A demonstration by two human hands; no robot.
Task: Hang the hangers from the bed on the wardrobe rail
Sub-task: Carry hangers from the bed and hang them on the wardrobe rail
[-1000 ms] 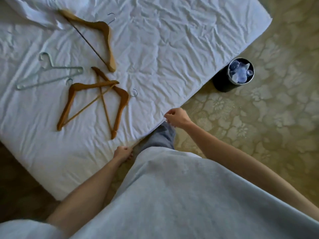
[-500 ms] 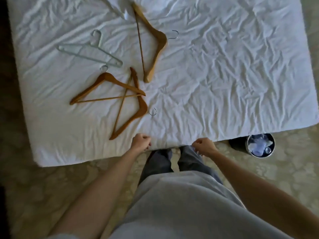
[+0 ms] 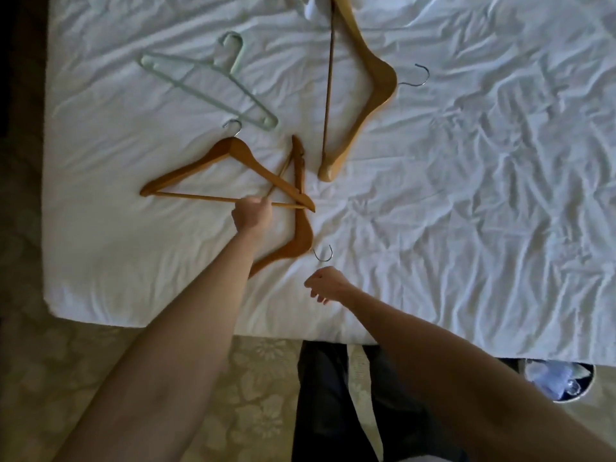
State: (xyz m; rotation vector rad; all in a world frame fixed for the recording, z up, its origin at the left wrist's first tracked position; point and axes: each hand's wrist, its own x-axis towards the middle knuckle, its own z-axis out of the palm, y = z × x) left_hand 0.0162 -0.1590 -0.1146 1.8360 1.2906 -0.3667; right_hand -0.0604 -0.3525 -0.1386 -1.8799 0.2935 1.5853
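left hand [image 3: 252, 215] closing on bar of wooden hanger [image 3: 213, 168] | right hand [image 3: 328, 284] loosely curled, empty | hanger stiff, light; 2 overlap, may snag

We see a bed [image 3: 466, 195] covered in a creased white sheet, its near edge running across the lower part of the view above a patterned floor [image 3: 260, 378]. On the sheet lie four hangers: a pale green plastic hanger [image 3: 206, 80] toward the far left and a light wooden hanger [image 3: 366, 95] just right of it. Nearer, two darker wooden hangers cross each other, the left one [image 3: 200, 168] lying over the right one [image 3: 300, 228].
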